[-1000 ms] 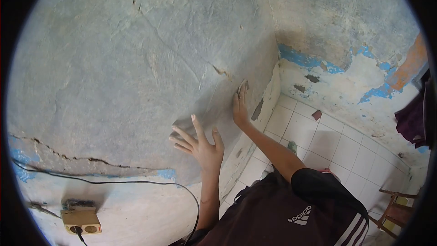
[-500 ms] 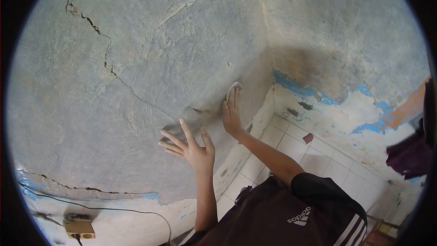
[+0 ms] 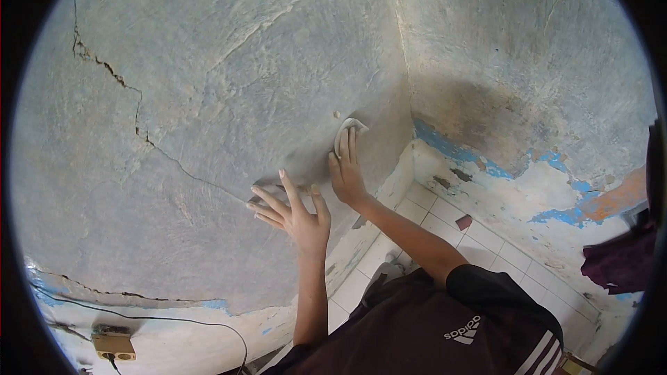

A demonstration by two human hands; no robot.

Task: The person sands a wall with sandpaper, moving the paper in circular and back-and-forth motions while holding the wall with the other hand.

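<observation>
My right hand (image 3: 349,179) presses a thin, pale, curved sheet (image 3: 341,135) against the grey plastered wall (image 3: 264,104), close to the corner. Its fingers lie together over the sheet, whose edge shows past the fingertips; the exact kind of sheet is hard to make out. To the left and a little lower, my left hand (image 3: 308,226) is open with fingers spread, the tips at the wall and nothing held. Beside the left fingertips, a thin crack (image 3: 184,169) runs up the wall to the left.
Blue flaking paint (image 3: 458,140) borders the lower right wall. On the white tile floor (image 3: 479,236) lies a small dark red piece (image 3: 464,222). A socket box (image 3: 113,344) with a black cable (image 3: 160,321) is at lower left. Dark purple cloth (image 3: 620,260) hangs at right.
My view has shifted, so the wall crack appears further left and lower. My right hand and the sheet appear slightly left of before; the sheet shows more. My left hand remains spread at the wall.
</observation>
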